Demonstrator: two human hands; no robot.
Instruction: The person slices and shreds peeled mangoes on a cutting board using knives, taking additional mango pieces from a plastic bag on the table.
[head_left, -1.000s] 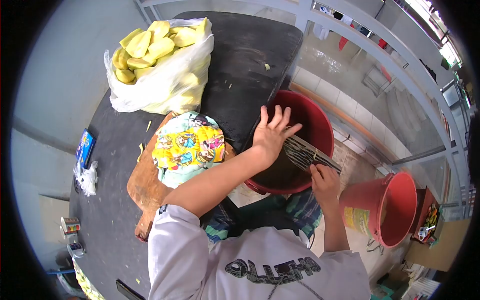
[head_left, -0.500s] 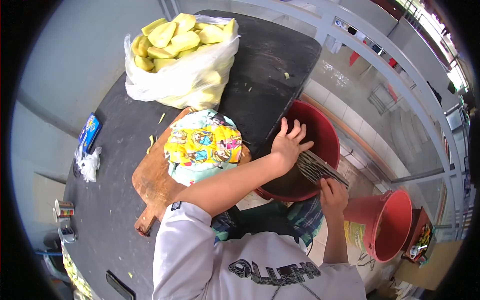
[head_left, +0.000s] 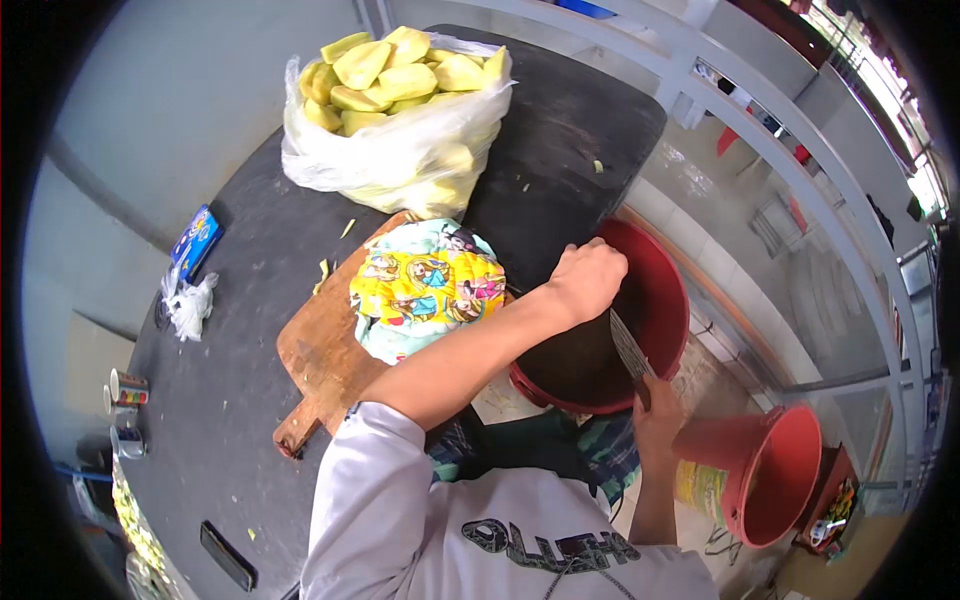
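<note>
My left hand (head_left: pixel 590 280) is closed over the large red bucket (head_left: pixel 672 300), its knuckles up; whatever its curled fingers may hold is hidden. Lower right, my right hand (head_left: pixel 657 405) grips one end of a flat, dark-and-light striped tool (head_left: pixel 628 345), which now shows nearly edge-on and slants over the bucket's opening. A gap separates my left hand from the tool. Left of the bucket, a colourful patterned cloth bundle (head_left: pixel 430 280) rests on a wooden cutting board (head_left: pixel 325 345), partly behind my left forearm.
A white plastic bag (head_left: pixel 400 150) of peeled yellow pieces stands at the back of the dark table (head_left: pixel 230 400). On the left are a blue packet (head_left: pixel 197 240), a crumpled bag (head_left: pixel 190 308), cups (head_left: pixel 128 387) and a phone (head_left: pixel 228 555). Another red bucket (head_left: pixel 780 480) stands right.
My left hand has gone from spread fingers on the tool to a closed hand apart from it. The striped tool has turned more edge-on and steeper. The whole view has shifted.
</note>
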